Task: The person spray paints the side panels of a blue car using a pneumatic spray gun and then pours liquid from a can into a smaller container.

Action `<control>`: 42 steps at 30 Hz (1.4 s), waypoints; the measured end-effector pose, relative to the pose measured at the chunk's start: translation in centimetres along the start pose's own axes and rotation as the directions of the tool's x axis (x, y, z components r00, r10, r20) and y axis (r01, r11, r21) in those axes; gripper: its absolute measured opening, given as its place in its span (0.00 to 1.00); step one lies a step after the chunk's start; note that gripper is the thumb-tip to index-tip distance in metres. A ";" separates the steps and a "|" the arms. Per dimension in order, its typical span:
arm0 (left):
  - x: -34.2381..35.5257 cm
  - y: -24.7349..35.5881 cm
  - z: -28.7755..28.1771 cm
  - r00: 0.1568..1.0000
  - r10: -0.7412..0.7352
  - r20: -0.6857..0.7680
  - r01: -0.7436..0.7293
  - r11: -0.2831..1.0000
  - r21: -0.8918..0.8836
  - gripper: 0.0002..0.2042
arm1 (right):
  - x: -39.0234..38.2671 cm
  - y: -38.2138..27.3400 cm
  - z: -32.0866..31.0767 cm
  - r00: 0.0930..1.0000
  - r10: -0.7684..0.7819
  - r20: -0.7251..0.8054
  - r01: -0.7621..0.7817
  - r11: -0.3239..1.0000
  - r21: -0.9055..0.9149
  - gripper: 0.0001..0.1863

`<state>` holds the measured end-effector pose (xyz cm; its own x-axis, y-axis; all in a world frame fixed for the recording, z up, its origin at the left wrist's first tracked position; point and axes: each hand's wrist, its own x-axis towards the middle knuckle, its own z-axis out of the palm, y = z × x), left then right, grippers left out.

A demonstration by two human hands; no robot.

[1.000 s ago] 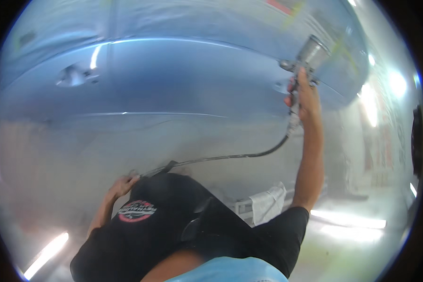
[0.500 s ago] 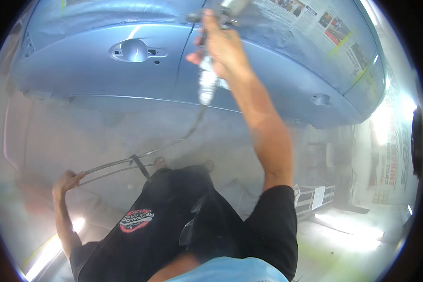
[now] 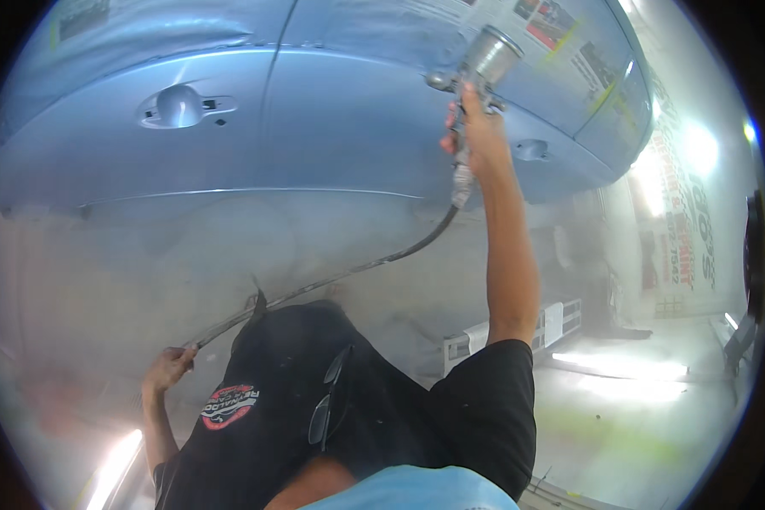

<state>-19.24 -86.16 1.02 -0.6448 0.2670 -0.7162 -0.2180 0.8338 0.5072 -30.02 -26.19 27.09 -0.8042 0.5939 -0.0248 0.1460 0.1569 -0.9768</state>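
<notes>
My right hand is wrapped round the handle of a spray gun, which has a metal cup on top and whitish wrapping low on its handle. The gun is held up before the light blue car body, over its right part. From the handle a dark air hose curves down to the left. My left hand grips this hose at the lower left, beside my body. A door handle recess shows on the left panel; a smaller one lies just right of my right wrist.
Newspaper and clear film mask the car's upper area. At the right stands a low white rack, with a bright light strip below it. A wall with a printed banner rises at the far right. Haze hangs over the floor.
My right hand has carried the spray gun to the right along the car. My left hand has shifted right and lower, still on the hose. The car now appears farther left in view.
</notes>
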 end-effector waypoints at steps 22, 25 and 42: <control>6.9 25.3 9.9 0.968 0.240 0.075 -0.244 0.969 0.044 0.32 | 16.7 9.1 -42.9 0.855 0.009 -0.519 -0.066 0.994 -0.091 0.26; 7.0 25.5 10.2 0.972 0.228 0.064 -0.229 0.973 0.019 0.32 | 17.5 9.7 -44.1 0.802 -0.091 -0.591 0.050 0.995 -0.085 0.25; 8.2 16.0 6.7 0.988 0.154 0.024 -0.156 0.983 0.094 0.31 | 5.2 0.5 -11.8 0.995 0.055 -0.082 -0.054 0.999 0.004 0.30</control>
<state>-23.11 -67.36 0.01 -0.6526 0.4039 -0.6411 -0.0456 0.8236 0.5653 -27.30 -13.73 28.96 -0.7453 0.6640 -0.0607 0.1873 0.1212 -0.9748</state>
